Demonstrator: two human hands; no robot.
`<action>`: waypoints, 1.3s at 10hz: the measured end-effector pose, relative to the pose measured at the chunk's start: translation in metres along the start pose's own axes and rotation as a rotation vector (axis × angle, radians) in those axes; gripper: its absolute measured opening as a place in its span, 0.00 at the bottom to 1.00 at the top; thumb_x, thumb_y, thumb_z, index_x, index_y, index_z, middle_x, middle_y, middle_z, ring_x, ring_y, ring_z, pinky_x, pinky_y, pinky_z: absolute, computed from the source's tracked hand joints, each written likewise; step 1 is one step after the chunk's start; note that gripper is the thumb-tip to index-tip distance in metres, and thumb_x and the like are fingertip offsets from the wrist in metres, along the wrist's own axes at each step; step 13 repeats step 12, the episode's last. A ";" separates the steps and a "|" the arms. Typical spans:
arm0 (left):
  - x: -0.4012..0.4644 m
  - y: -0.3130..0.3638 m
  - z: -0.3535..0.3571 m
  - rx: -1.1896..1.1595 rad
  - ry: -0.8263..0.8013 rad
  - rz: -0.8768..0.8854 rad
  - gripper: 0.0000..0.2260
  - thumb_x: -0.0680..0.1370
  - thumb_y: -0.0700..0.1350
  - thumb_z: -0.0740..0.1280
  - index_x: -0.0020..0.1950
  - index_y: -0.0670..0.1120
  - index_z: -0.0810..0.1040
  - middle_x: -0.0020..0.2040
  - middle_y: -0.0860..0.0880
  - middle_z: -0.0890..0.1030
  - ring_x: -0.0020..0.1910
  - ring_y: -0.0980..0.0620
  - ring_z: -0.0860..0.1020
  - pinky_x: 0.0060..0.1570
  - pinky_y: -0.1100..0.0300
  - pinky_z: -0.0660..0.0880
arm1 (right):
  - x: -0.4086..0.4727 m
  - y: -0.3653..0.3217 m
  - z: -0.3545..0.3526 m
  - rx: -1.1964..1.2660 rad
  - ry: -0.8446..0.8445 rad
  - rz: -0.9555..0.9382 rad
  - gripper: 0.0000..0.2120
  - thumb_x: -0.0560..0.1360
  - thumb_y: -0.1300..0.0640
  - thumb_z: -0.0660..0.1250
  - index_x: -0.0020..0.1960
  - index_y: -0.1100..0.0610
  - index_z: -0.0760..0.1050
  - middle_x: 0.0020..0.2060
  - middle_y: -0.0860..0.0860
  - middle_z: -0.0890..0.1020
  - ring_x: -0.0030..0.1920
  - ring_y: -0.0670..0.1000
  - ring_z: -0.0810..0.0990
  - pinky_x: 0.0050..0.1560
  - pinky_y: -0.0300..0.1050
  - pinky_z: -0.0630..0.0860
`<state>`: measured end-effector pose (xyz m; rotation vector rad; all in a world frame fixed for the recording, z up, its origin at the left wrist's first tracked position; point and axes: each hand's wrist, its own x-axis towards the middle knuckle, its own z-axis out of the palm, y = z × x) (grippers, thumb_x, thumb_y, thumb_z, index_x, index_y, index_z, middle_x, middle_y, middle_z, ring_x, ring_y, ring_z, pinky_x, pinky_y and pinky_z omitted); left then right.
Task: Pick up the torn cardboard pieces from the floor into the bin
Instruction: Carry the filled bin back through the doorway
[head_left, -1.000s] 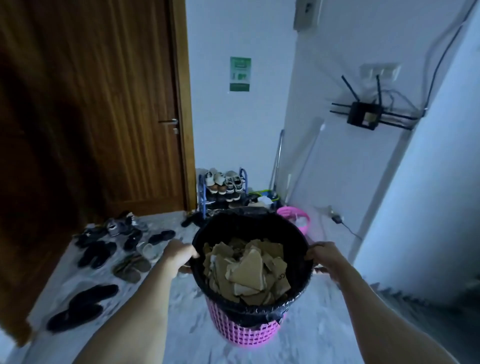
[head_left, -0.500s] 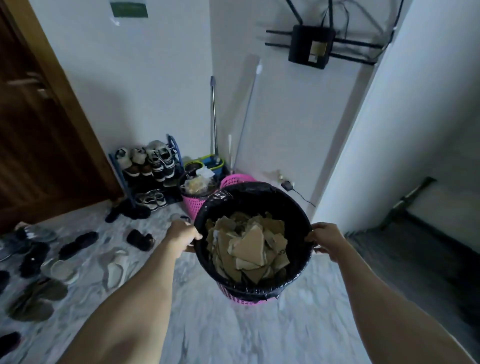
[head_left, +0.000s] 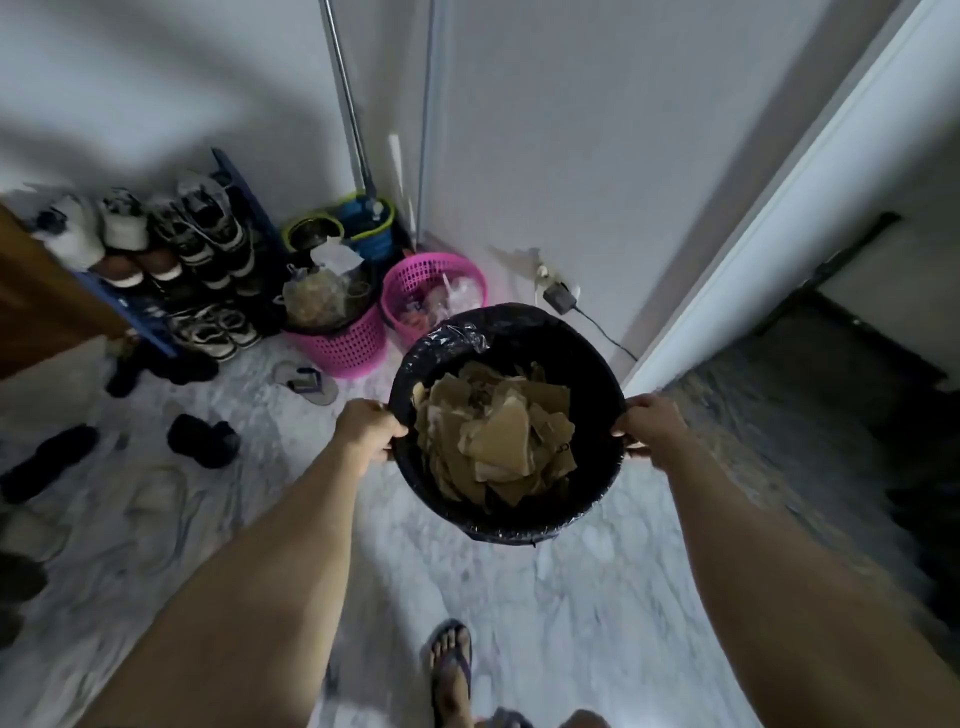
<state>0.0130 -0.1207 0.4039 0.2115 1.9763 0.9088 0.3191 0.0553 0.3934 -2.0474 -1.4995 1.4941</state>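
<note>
Head view: two hands (head_left: 366, 427) on one bin (head_left: 597, 358).

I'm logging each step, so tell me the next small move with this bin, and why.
Probably lower the bin to the floor beside the two pink baskets. The left hand and right hand grip its rim, it hangs in the air, and the cardboard pieces already lie inside.

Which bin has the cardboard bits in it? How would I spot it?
Find the corner where the mop pole leans on the wall, with two pink baskets below. The bin is nearer, gripped by the left hand and right hand. Only it has a black liner and brown cardboard pieces.
</note>
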 end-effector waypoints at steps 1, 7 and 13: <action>0.070 -0.007 0.034 0.002 -0.004 -0.039 0.09 0.74 0.27 0.69 0.53 0.34 0.80 0.49 0.37 0.83 0.41 0.42 0.82 0.34 0.54 0.79 | 0.081 0.013 0.024 -0.022 0.003 0.037 0.15 0.67 0.74 0.68 0.49 0.61 0.79 0.38 0.61 0.80 0.35 0.57 0.77 0.34 0.47 0.76; 0.360 -0.185 0.205 0.035 0.099 -0.182 0.12 0.71 0.30 0.70 0.42 0.48 0.81 0.46 0.40 0.84 0.50 0.39 0.83 0.52 0.45 0.82 | 0.382 0.203 0.168 -0.080 0.076 0.131 0.20 0.62 0.65 0.68 0.52 0.51 0.81 0.46 0.60 0.84 0.42 0.58 0.82 0.48 0.57 0.84; 0.282 -0.116 0.219 0.301 0.112 -0.018 0.23 0.78 0.38 0.68 0.73 0.42 0.71 0.66 0.41 0.78 0.64 0.41 0.77 0.53 0.57 0.72 | 0.306 0.132 0.141 -0.070 0.083 0.093 0.29 0.72 0.60 0.72 0.72 0.58 0.69 0.65 0.57 0.76 0.64 0.59 0.75 0.54 0.46 0.73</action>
